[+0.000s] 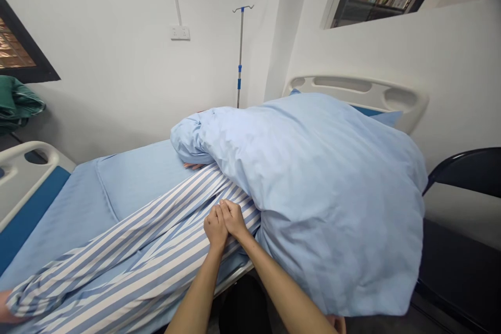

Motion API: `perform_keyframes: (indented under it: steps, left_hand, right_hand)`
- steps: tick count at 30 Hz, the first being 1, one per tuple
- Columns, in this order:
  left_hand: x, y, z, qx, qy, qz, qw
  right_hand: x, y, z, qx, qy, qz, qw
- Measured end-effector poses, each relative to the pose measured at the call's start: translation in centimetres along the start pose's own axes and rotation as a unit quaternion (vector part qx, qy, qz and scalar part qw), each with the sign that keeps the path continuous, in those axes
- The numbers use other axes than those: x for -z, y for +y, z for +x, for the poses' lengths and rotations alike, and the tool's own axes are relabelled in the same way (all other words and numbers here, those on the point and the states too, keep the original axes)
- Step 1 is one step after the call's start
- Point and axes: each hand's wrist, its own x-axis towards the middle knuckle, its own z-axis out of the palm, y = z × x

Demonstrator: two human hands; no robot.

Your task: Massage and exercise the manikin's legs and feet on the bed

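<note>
Side by side, my left hand and my right hand are closed, with their inner edges touching. They are over the upper leg of blue-and-white striped trousers, worn by a person lying on the bed. The curled fingers point down and away from me, so I cannot see whether any cloth is in them. Just right of my hands, a puffy light blue quilt covers the person's upper body. A few fingers of the person show beneath its left edge.
The bed has a pale headboard at the right and a footboard at the left. An IV pole stands behind it by the wall. A black chair is close on the right. Green cloth hangs at the left.
</note>
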Motion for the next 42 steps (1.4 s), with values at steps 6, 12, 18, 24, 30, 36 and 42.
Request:
perform_keyframes:
  steps: [6,12,18,24,30,36,42]
  left_hand:
    - [0.3,0.3,-0.4,0.002,-0.021,0.041,0.999]
    - [0.1,0.1,-0.4,0.019,-0.017,0.044,0.999]
    - [0.3,0.1,-0.5,0.044,-0.034,-0.044,0.997]
    - [7.0,-5.4,0.0,0.035,-0.055,-0.105,0.992]
    - [23.1,-17.9,0.2,0.084,0.041,-0.069,0.993]
    - [29.8,-27.4,-2.5,0.159,0.115,-0.016,0.980]
    - [29.1,-29.1,-3.5,0.184,0.145,0.063,0.970]
  right_hand:
    - [2.1,-1.7,1.4,0.046,-0.014,-0.127,0.991]
    - [2.3,0.8,1.2,0.045,0.025,-0.193,0.980]
    - [1.2,2.5,0.2,0.032,0.017,-0.350,0.936]
    - [1.3,2.3,0.1,0.022,0.018,-0.375,0.927]
    - [1.2,2.8,0.1,0.014,-0.001,-0.392,0.920]
    - [0.9,2.2,0.2,-0.019,-0.022,-0.419,0.908]
    - [0.3,1.0,0.3,-0.055,-0.048,-0.434,0.898]
